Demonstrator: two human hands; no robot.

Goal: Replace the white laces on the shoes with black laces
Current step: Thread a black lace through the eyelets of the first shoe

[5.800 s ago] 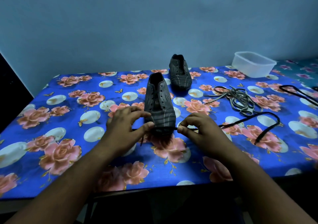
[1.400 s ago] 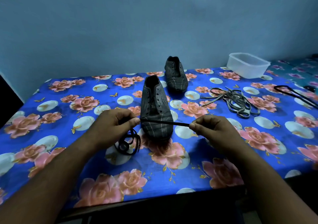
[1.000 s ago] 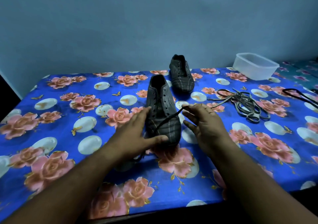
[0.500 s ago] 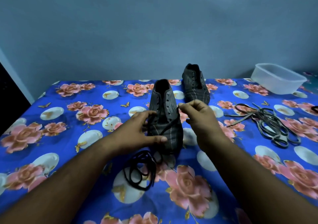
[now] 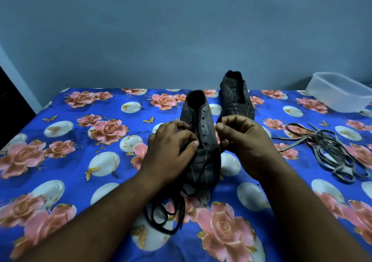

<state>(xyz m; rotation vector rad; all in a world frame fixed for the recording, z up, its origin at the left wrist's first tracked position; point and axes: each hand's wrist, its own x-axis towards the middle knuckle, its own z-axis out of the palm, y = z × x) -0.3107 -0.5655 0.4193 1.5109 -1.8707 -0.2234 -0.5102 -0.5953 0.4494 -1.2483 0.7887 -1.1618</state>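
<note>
A dark striped shoe (image 5: 203, 139) stands toe toward me on the flowered blue cloth. My left hand (image 5: 171, 149) grips its left side with the thumb over the eyelets. My right hand (image 5: 243, 141) pinches one end of the black lace (image 5: 167, 217) just right of the eyelets. The lace runs down over the toe and lies coiled on the cloth in front of the shoe. The second shoe (image 5: 235, 96) stands behind and to the right, without a lace. A pile of pale removed laces (image 5: 330, 151) lies at the right.
A clear plastic tub (image 5: 340, 92) sits at the back right corner. The blue flowered cloth (image 5: 80, 161) covers the whole table, which ends against the wall at the back. A dark gap shows beyond the table's left edge.
Both hands have closed in on the near shoe's eyelets. My left hand went from resting flat on the shoe to gripping it, and my right hand brought the lace end up beside the eyelets.
</note>
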